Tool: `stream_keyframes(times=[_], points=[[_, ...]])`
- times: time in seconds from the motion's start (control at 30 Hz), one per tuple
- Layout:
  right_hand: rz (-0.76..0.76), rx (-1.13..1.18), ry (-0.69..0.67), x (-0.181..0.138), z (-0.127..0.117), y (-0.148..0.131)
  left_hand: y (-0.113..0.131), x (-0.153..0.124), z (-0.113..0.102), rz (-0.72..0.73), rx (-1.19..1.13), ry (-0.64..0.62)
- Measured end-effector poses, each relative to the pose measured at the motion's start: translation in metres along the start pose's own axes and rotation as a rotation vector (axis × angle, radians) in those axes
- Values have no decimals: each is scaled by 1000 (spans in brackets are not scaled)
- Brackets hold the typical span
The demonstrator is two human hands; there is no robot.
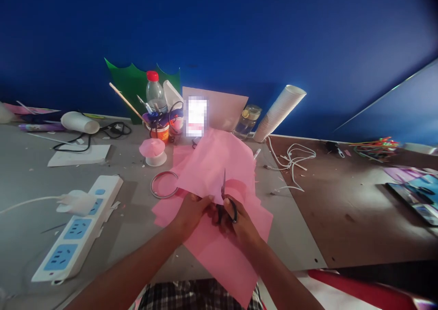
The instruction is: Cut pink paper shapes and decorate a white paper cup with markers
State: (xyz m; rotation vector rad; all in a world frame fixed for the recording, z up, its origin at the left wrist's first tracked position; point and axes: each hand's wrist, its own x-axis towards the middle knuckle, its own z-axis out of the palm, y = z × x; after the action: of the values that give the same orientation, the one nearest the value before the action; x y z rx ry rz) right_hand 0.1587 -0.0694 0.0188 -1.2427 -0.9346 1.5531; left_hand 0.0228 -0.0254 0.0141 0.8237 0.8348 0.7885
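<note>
A sheet of pink paper (201,164) stands tilted up before me, its near edge pinched in my left hand (193,212) between thumb and fingers. My right hand (236,221) grips a pair of scissors (224,184) by the black handles, with the blades pointing away from me at the sheet. Whether the blades are apart I cannot tell. More pink paper (226,260) lies beneath both hands and reaches over the table's front edge. A metal ring (164,184) rests left of the paper. Beyond it, a pink paper piece (152,147) sits on a white spool-like base.
A white power strip (77,230) with a plugged-in charger lies on the left. At the back are a red-capped bottle (155,93), a glowing blurred screen (196,116), a jar (248,120) and a leaning stack of paper cups (280,111). White cable (296,157) lies to the right.
</note>
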Motion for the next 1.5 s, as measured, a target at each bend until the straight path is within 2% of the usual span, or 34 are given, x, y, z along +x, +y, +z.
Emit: stream_keyframes(times=[0.23,0.43,0.67,0.83,1.1,1.5], points=[[-54,-29,5,2,-3,6,-3,0,-2,12,11,-35],[-74,-103,30,0,-2,1,-4,0,-3,18,33,-18],[-93,-160,41,-1,-2,1,-4,-1,-5,14,42,-69],[-110,-187,34,-1,-3,1,-6,1,-8,14,90,2],[-93,-223,16,-3,-3,-4,-5,2,-8,7,101,41],[-73,-236,19,-2,-4,-5,-1,0,-10,-9,90,41]])
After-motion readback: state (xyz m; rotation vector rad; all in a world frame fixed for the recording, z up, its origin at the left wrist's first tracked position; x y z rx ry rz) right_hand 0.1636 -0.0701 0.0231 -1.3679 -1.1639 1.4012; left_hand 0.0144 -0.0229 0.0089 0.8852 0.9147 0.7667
